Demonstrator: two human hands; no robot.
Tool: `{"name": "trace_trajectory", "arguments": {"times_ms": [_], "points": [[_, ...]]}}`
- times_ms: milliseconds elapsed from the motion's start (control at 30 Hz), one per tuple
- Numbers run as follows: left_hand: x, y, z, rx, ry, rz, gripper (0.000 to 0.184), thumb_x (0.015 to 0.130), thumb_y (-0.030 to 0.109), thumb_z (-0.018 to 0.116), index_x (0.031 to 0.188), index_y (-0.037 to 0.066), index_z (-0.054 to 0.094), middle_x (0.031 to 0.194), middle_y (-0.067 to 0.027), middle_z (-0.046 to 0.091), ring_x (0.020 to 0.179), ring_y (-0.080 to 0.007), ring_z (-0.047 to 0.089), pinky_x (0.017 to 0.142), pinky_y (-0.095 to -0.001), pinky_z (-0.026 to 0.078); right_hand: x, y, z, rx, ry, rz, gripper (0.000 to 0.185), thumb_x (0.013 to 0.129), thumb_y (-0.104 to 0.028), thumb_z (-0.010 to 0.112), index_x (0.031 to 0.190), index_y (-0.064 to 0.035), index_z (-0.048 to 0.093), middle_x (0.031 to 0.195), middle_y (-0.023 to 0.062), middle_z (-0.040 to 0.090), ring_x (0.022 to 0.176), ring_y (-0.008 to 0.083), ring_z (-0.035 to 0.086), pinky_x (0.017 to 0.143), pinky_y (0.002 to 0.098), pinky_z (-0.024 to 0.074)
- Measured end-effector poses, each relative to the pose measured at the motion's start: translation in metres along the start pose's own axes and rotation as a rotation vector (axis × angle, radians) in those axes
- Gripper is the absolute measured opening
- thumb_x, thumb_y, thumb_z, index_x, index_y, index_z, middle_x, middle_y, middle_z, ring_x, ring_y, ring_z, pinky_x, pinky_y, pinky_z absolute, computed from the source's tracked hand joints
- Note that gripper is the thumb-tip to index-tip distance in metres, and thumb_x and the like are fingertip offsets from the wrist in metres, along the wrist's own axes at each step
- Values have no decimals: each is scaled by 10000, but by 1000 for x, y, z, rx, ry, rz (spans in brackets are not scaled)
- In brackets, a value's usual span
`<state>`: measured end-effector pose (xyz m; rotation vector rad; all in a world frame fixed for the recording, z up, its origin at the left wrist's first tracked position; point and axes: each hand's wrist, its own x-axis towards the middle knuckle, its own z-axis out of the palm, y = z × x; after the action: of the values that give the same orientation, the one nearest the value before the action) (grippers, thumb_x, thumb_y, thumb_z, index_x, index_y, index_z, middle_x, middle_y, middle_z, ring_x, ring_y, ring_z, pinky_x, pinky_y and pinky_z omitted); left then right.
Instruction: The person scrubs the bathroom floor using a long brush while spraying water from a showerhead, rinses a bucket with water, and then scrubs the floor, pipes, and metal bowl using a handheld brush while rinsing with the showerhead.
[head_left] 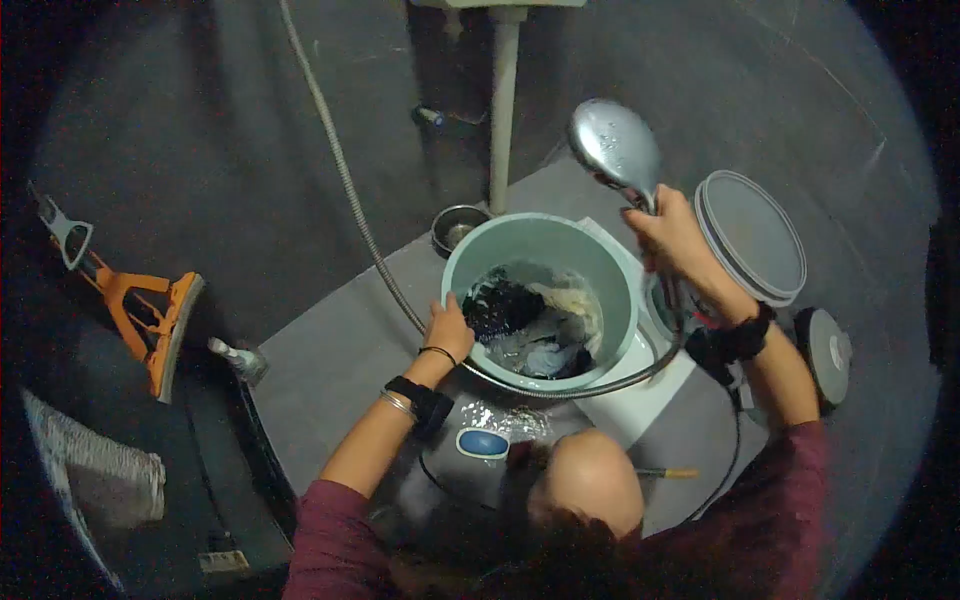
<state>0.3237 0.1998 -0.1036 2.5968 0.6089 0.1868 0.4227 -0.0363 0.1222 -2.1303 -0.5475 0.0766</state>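
My right hand (672, 238) is closed around the handle of a chrome shower head (615, 145), raised above the right side of a pale green bucket (540, 232). Dark and light wet clothes (510, 310) lie in water inside the bucket. At the bucket's left side, my left hand (448, 330) grips the rim. The shower's metal hose (340, 165) comes down from the top, passes my left hand and curves around the front of the bucket up to the right. No water can be made out coming from the shower head.
A small metal bowl (458, 228) stands behind the bucket, and a blue-and-white brush or soap box (483, 443) lies on the wet floor in front. Round grey lids (755, 235) lean at the right. An orange mop head (150, 310) and a bottle (240, 360) are at the left.
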Motion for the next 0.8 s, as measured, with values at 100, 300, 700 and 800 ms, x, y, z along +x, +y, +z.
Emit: {"name": "trace_trajectory", "arguments": {"times_ms": [100,300,700,800], "points": [[-2,3,-7,-60,-157,-94,637,676,170,601,1211,-4,299,1095,-274,438,1030,-387,440,872,-423,371,25,13,30,25,153,-255,227,696,-113,572,693,52,417,512,126,496,382,189,515,344,322,408],[-9,-31,-16,-14,-195,-117,624,728,258,572,1221,-3,292,1099,-288,441,1028,-400,437,875,-434,363,64,6,59,141,46,-220,221,700,-105,569,696,62,424,537,178,521,413,228,547,379,338,424],[44,-20,28,-112,-120,-199,573,670,205,653,1101,-42,368,1011,-258,522,944,-395,511,799,-411,423,85,91,-60,-76,768,-228,247,678,-125,568,708,82,438,584,242,527,577,333,575,530,389,431],[51,-20,31,-75,-136,-242,498,659,128,634,1066,-31,396,969,-261,535,923,-383,524,787,-425,428,69,94,-70,116,766,-246,169,723,-72,551,701,18,410,495,71,454,381,137,459,333,270,367]]}}
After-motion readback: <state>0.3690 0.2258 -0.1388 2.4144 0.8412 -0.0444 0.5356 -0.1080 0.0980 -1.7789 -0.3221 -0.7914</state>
